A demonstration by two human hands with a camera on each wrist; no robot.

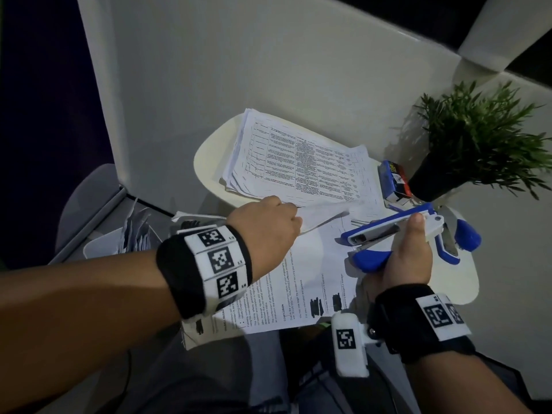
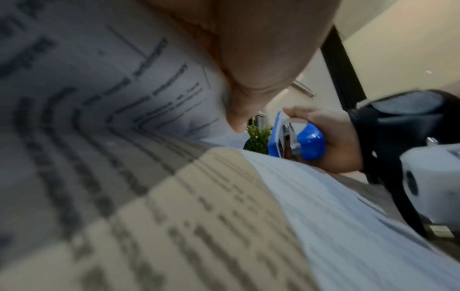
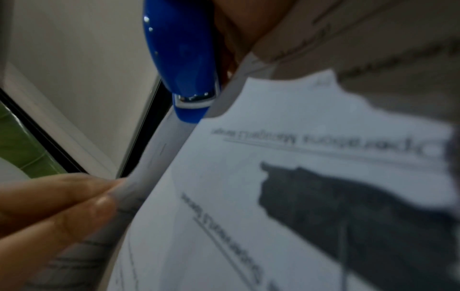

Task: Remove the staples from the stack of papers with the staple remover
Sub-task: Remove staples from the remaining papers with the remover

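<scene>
Two hands working | left hand [image 1: 263, 225] pinching sheet [image 1: 325, 213] up | right hand [image 1: 409, 258] gripping staple remover [image 1: 391, 237] | risk: sheet tearing near table [image 1: 206, 162] edge if tugged.

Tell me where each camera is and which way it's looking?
Head: sits on the person's head, looks down at the papers, the potted plant and the blue tool; both forearms, the left hand and the right hand show.
Left wrist: looks along the left hand at a curled sheet; the right hand shows too.
Right wrist: looks along the tool at the sheet; fingers pinch it.
Shared: every view shows the blue tool.
</scene>
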